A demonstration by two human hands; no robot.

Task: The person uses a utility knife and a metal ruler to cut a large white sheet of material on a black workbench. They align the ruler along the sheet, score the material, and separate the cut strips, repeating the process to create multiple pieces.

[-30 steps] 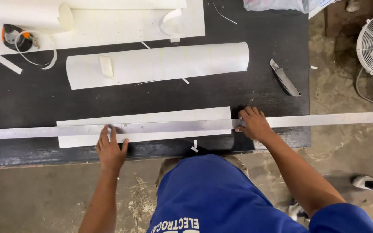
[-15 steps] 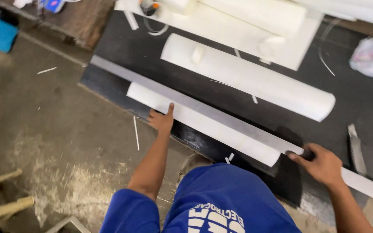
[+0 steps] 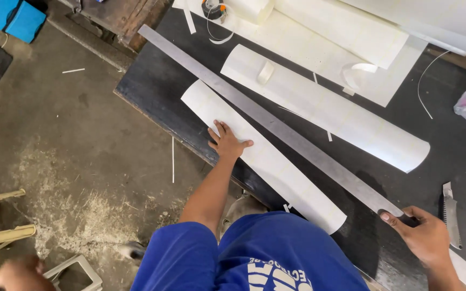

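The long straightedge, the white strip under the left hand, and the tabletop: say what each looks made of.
Straightedge: probably metal, dull grey, flat and rigidly straight, with a brushed sheen. White strip, under the left hand: likely thin paper or plastic sheet, matte, lying flat with a rounded end. Tabletop: dark, matte board, scuffed; material unclear. The right hand holds the straightedge's end.

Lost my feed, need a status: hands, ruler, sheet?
Left hand flat on white strip. Right hand gripping long metal ruler beside it. Utility knife lies untouched nearby.

The metal straightedge (image 3: 276, 125) runs under the right hand (image 3: 424, 237) (its far end out of frame).
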